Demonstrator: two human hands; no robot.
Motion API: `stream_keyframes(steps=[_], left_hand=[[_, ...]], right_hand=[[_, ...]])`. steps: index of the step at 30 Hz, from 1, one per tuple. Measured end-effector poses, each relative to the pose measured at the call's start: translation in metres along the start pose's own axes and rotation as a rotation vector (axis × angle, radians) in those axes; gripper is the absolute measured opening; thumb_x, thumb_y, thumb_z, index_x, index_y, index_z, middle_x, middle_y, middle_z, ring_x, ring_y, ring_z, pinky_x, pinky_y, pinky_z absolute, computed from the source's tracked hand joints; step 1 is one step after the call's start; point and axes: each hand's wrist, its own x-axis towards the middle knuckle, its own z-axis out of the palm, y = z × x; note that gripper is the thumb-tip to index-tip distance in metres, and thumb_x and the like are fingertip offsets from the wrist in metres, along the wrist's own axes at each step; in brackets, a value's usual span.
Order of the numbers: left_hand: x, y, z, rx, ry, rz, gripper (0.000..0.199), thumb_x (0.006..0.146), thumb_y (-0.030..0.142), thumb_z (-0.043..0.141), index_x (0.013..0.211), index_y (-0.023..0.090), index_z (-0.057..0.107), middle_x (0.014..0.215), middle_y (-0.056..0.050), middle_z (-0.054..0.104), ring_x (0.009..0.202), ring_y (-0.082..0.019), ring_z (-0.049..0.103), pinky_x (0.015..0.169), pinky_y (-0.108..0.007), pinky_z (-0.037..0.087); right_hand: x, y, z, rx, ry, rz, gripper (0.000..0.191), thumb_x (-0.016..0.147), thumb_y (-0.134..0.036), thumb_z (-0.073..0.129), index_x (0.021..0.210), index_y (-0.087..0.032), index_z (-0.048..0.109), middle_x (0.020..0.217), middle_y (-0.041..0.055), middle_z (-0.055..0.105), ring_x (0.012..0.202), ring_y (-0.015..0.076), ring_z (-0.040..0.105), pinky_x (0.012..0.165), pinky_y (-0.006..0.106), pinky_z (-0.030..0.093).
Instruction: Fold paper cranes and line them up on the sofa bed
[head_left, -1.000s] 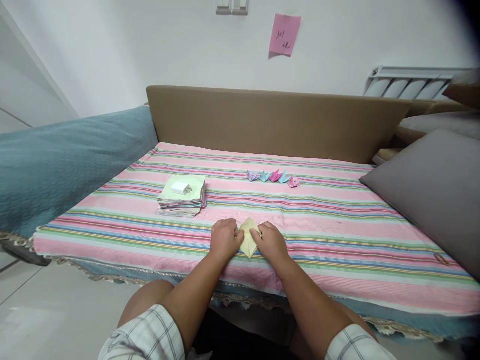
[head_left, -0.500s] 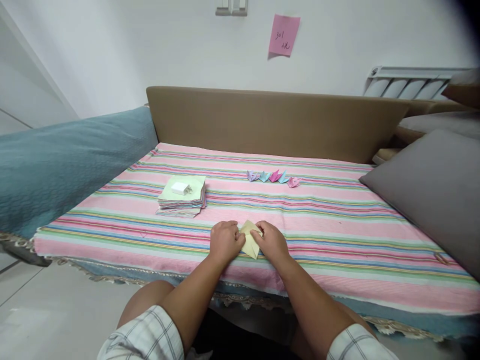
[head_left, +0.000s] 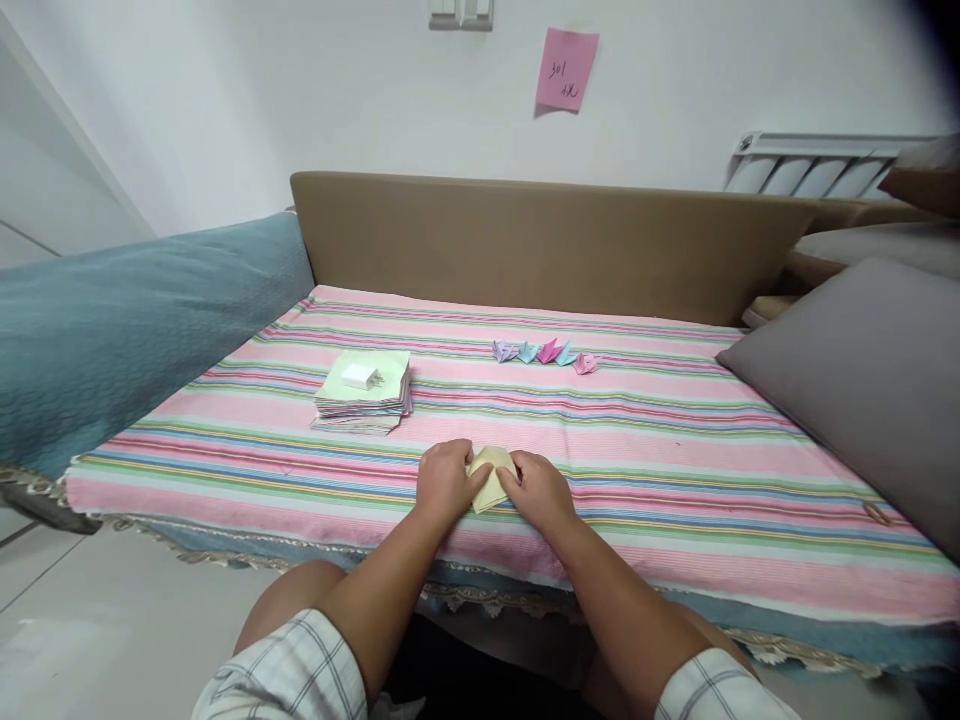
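A pale yellow sheet of folded origami paper (head_left: 491,490) is held low over the striped cloth, between my two hands. My left hand (head_left: 448,480) grips its left side, thumb on top and fingers curled behind. On the right edge, my right hand (head_left: 541,490) is closed the same way, its thumb pressed near the paper's middle. Both thumbs almost meet. The fingers under the paper are hidden. Farther back, several small folded paper figures (head_left: 549,351) in purple, blue and pink stand in a row.
Left of my hands, a stack of square paper (head_left: 364,410) carries a white plug adapter (head_left: 361,376). A grey cushion (head_left: 862,390) lies at the right. Behind the striped cloth (head_left: 637,440) rises a brown backrest (head_left: 540,245); a blue-covered armrest (head_left: 157,310) bounds the left.
The yellow paper has turned from a pointed diamond to a blunter, wider shape between my hands. My thumbs have come closer together on it.
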Motion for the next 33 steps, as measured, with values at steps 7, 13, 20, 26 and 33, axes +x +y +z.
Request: stream_keyframes(steps=[7,13,20,26,33], left_hand=[[-0.019,0.006,0.001,-0.062,0.353,0.331,0.017,0.078,0.033,0.061,0.084,0.019,0.053,0.119,-0.010,0.059,0.104,-0.024,0.054,0.093,-0.042,0.038],[-0.032,0.011,0.006,-0.036,0.226,0.609,0.013,0.085,0.022,0.050,0.093,0.020,0.060,0.098,-0.006,0.068,0.089,-0.018,0.061,0.081,-0.035,0.048],[-0.032,-0.002,0.014,-0.045,0.119,0.487,0.025,0.081,0.019,0.053,0.104,0.015,0.059,0.113,-0.011,0.062,0.109,-0.022,0.055,0.095,-0.039,0.046],[-0.030,-0.002,0.005,-0.049,-0.008,0.407,0.020,0.080,0.023,0.054,0.097,0.018,0.063,0.097,-0.008,0.066,0.095,-0.023,0.058,0.088,-0.039,0.047],[-0.021,-0.009,-0.011,-0.123,-0.136,0.439,0.025,0.080,0.024,0.053,0.102,0.024,0.064,0.103,-0.005,0.066,0.100,-0.022,0.055,0.093,-0.040,0.040]], right_hand=[[0.000,-0.001,-0.001,-0.024,-0.020,0.012,0.021,0.088,-0.034,0.045,0.079,-0.019,0.058,0.079,0.0033,0.063,0.077,0.0167,0.053,0.062,0.024,0.029],[0.001,0.001,0.000,-0.016,-0.040,-0.033,0.020,0.088,-0.030,0.046,0.082,-0.020,0.062,0.082,0.0037,0.064,0.080,0.0169,0.054,0.067,0.025,0.033],[0.002,0.004,-0.007,0.077,-0.121,-0.112,0.023,0.085,-0.034,0.050,0.094,-0.022,0.067,0.081,0.0032,0.062,0.082,0.0163,0.054,0.072,0.025,0.038],[0.005,0.018,-0.008,0.159,-0.179,-0.229,0.036,0.089,-0.020,0.035,0.105,-0.019,0.067,0.093,0.0062,0.062,0.092,0.0173,0.054,0.084,0.030,0.040],[0.004,0.019,-0.004,0.141,-0.137,-0.299,0.034,0.076,-0.009,0.047,0.101,-0.023,0.064,0.130,0.0037,0.052,0.120,0.0209,0.041,0.099,0.039,0.032]])
